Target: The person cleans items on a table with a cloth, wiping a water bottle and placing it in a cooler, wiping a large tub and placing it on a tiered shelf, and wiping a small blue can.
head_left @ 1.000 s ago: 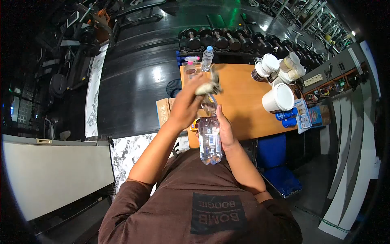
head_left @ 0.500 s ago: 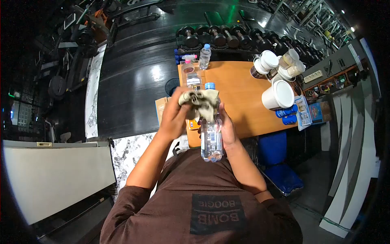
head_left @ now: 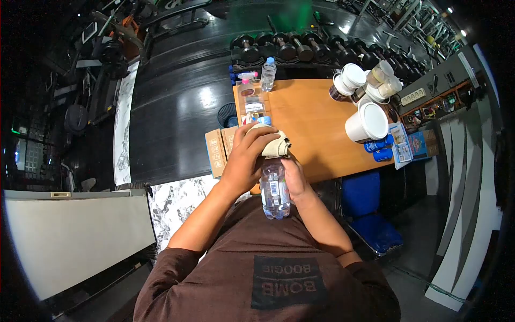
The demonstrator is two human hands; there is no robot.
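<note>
A clear plastic bottle [head_left: 276, 194] with a printed label is held in front of my shirt, its base toward me. My right hand [head_left: 296, 180] is closed around its right side. My left hand [head_left: 248, 153] presses a crumpled beige cloth [head_left: 277, 146] over the bottle's upper part, fingers bent over the cloth. A light blue cap [head_left: 264, 120] shows just beyond the cloth; I cannot tell whether it belongs to this bottle.
On the wooden table [head_left: 306, 123] stand another water bottle [head_left: 268, 75], a spray bottle [head_left: 247, 86] and white tubs [head_left: 370, 122]. Left of it are a cardboard box [head_left: 216, 153] and a mesh bin [head_left: 228, 115]. A blue chair [head_left: 373, 233] stands right; dumbbells [head_left: 287, 49] line the back.
My left hand has turned over and settled with the cloth lower and flatter on the bottle. The bottle has shifted slightly left and toward me, with my right hand still on it.
</note>
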